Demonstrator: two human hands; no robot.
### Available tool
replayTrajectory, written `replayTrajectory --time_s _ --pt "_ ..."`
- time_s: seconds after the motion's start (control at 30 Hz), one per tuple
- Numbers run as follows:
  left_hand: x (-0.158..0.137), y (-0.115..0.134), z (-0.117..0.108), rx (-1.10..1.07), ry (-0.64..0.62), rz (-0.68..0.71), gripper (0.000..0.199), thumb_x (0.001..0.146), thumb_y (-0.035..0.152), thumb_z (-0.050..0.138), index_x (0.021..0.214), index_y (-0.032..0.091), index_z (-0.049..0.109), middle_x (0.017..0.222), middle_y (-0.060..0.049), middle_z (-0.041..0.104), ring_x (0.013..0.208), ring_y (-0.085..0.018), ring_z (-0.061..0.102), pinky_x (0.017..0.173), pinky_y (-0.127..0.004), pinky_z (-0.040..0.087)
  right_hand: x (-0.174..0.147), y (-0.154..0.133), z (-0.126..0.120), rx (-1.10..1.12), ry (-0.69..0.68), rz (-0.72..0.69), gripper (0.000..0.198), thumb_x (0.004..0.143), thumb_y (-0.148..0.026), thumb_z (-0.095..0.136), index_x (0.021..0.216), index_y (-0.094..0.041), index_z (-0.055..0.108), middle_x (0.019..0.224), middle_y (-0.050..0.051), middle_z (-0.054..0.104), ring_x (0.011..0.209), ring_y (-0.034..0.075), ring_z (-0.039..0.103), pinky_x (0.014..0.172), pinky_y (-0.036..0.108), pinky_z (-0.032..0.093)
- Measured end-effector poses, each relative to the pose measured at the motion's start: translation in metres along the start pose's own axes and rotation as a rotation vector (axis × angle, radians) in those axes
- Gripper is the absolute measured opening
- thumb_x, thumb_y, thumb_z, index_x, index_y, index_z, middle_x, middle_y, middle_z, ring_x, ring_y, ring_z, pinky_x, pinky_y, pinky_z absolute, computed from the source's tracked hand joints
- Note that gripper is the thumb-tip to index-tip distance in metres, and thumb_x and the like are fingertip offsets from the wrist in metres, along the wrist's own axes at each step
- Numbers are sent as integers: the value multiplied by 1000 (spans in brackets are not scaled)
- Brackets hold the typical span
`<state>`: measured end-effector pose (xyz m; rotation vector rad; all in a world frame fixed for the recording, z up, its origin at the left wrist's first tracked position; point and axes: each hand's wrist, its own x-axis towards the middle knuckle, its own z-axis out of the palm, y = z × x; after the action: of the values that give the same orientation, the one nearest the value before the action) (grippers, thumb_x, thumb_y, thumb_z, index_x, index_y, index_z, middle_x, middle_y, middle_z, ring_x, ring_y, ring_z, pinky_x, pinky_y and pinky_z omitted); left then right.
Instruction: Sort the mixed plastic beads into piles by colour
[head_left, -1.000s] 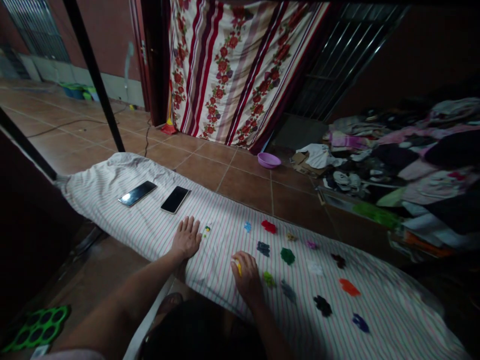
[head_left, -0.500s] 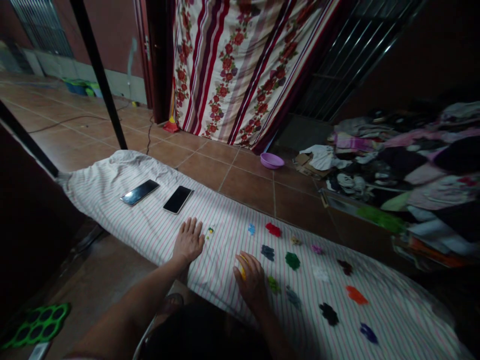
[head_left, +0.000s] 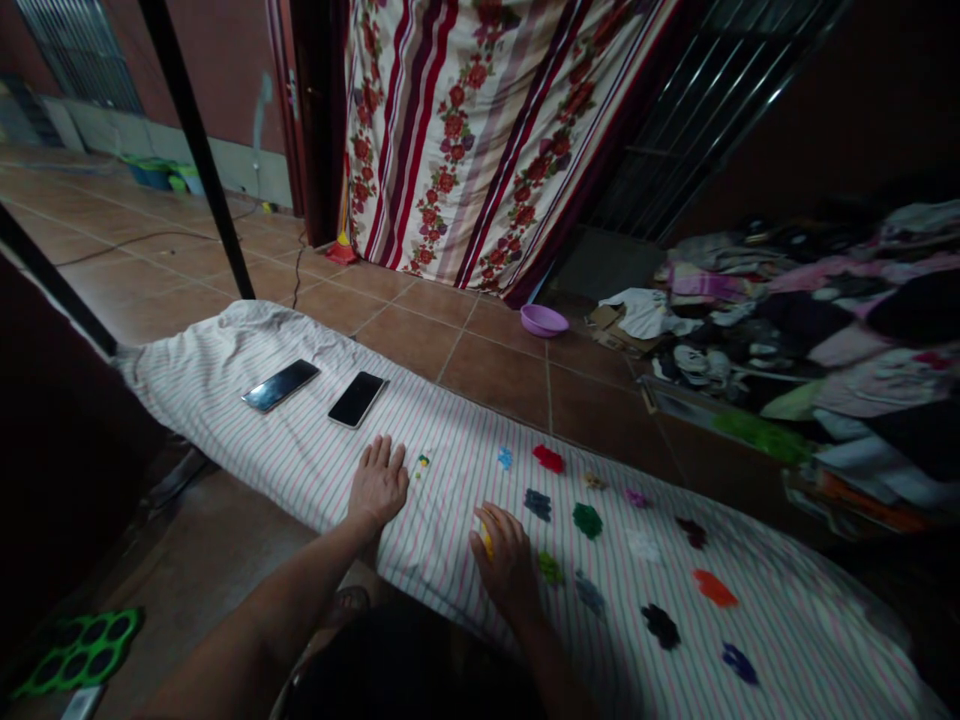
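yellow pieces (head_left: 487,543) show at the thumb side of the person's right hand (head_left: 505,555), on the striped cloth (head_left: 450,500) just left of the lime-green pile (head_left: 550,568). the right hand is arched palm down, its fingers curled close together over the yellow — whether they clamp on it or only cover it, i cannot tell. the left hand (head_left: 380,484) lies flat, palm down, its fingers stretched out and slightly apart, just beside a small scatter of mixed pieces (head_left: 424,462).

what shows of the yellow is a bright patch, mostly hidden by the fingers; the shape of single pieces is too small to make out. the scatter has green and yellow bits in it.

both forearms reach in over the near edge of the cloth. a stretch of cloth separates the two hands — the far edge, with the tiled floor (head_left: 495,370) past it, runs well beyond both sets of fingertips. the black-screened smartphone (head_left: 358,399) is near the left fingertips; to the right, the dark grey pile (head_left: 538,504) and the lime-green one bound the right hand.
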<state>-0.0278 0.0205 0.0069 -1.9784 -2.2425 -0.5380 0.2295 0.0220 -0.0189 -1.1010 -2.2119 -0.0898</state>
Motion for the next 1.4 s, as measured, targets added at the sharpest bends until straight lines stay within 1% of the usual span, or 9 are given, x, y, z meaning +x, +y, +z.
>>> replayTrajectory --time_s 0.43,0.6,0.73,0.83,0.93,1.0,1.1,1.27,1.4 --pt "1 0 0 12 3 15 45 91 29 38 132 15 53 141 -17 48 136 -32 38 110 -47 32 1 -2 -2 -23 -32 1 34 95 -36 45 121 -18 57 119 12 62 114 26 54 94 45 46" --pt "1 0 -1 -2 7 15 45 91 29 40 130 14 53 140 -17 50 135 -31 40 110 -46 31 1 1 -4 -6 -10 -16 37 95 -38 45 123 -17 57 123 12 61 117 26 51 96 45 46" --pt "1 0 -2 2 -3 17 44 90 29 40 130 14 54 140 -18 49 135 -32 40 110 -46 31 11 1 -7 10 46 8 32 94 -34 47 117 -17 61 122 12 62 117 27 51 97 48 45" --pt "1 1 -2 6 1 20 44 91 29 41 130 14 54 140 -18 49 135 -32 40 109 -47 32 29 -5 -3 79 42 37 27 93 -29 46 110 -18 65 113 11 65 110 26 55 95 47 47" --pt "0 0 -1 -2 16 20 44 90 28 42 130 13 54 140 -19 50 135 -32 40 109 -47 33 54 -17 7 215 -16 88 29 94 -24 41 105 -17 67 103 11 63 98 22 60 87 39 51" --pt "-1 -1 1 -10 35 29 43 91 28 41 129 12 55 139 -19 50 135 -32 40 109 -47 33 72 -27 16 300 -93 125 29 94 -23 40 105 -18 66 99 10 62 90 19 61 80 33 53" --pt "-2 -4 6 -28 76 44 41 92 27 39 126 12 56 137 -19 52 134 -32 41 108 -47 35 97 -41 29 339 -211 125 28 92 -18 41 103 -21 66 94 6 61 89 17 61 81 29 51" --pt "-3 -8 12 -72 145 44 37 91 23 37 119 8 57 131 -20 56 130 -30 45 107 -49 38 121 -51 44 221 -402 168 20 89 -17 48 98 -23 66 94 5 61 86 16 60 79 27 47" --pt "-2 -8 13 -72 166 46 35 91 23 38 116 6 57 128 -21 57 127 -32 47 106 -49 39 124 -52 52 142 -466 187 14 88 -17 52 92 -23 64 91 4 61 85 16 58 76 26 45"
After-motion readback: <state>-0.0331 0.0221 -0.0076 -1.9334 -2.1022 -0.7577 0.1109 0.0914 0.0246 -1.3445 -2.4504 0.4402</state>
